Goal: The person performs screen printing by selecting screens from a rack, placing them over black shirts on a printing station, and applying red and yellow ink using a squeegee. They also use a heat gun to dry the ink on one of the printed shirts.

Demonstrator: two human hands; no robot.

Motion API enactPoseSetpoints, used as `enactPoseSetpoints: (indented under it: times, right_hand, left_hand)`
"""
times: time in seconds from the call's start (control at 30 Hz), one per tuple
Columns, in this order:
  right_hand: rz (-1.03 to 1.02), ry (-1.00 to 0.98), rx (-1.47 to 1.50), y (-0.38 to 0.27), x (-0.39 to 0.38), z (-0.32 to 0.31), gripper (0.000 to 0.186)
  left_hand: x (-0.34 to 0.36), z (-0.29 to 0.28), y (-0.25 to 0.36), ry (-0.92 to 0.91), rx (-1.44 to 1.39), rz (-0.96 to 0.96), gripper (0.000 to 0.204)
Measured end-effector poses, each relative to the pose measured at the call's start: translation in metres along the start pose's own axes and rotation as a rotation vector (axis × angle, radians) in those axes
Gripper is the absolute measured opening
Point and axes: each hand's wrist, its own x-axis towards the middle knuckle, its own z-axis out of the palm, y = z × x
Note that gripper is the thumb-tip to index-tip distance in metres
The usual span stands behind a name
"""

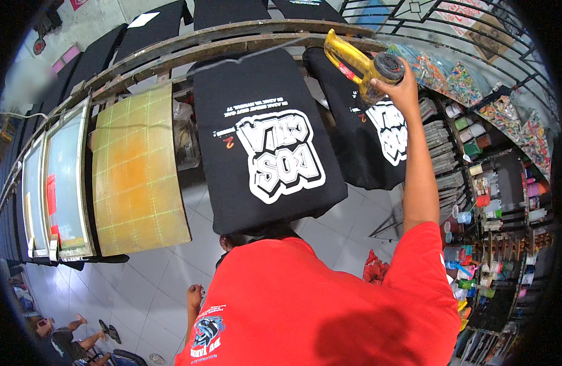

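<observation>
My right hand [400, 94] is raised at the upper right, closed around a yellow handheld tool [349, 56] with a long looped handle and a dark round end; its exact kind is unclear. Just below it, a black T-shirt [348, 128] with a white print is partly hidden by my hand, arm and the tool. Left of that lies another black T-shirt [232, 177], flat on its board, with large white lettering and a small orange mark. My left hand [195, 297] hangs low beside my body, fingers curled, with nothing visible in it.
A yellowish gridded board [137, 171] and framed printing screens [67, 183] stand to the left. A wooden rail [232, 44] runs behind the shirts, with more black shirts [150, 30] beyond. Paint-pot shelves [476, 201] line the right side. Another person [73, 341] sits at lower left.
</observation>
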Motion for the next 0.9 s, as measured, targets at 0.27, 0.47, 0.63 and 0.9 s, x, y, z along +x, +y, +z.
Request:
enactPoseSetpoints:
  times: [0.27, 0.47, 0.63, 0.9]
  right_hand:
    - [0.053, -0.074, 0.043, 0.098, -0.009, -0.009, 0.079]
    - [0.072, -0.069, 0.188, 0.144, -0.018, -0.015, 0.082]
    - [0.023, -0.005, 0.148, 0.163, -0.011, -0.006, 0.077]
    - [0.21, -0.124, 0.336, 0.161, -0.004, -0.007, 0.071]
  left_hand:
    - [-0.016, 0.084, -0.035, 0.061, -0.133, -0.125, 0.024]
    - [-0.029, 0.125, -0.033, -0.018, 0.022, 0.022, 0.027]
    - [-0.056, 0.135, 0.012, 0.011, 0.168, 0.039, 0.031]
    - [-0.091, 0.155, 0.054, 0.211, -0.059, 0.017, 0.032]
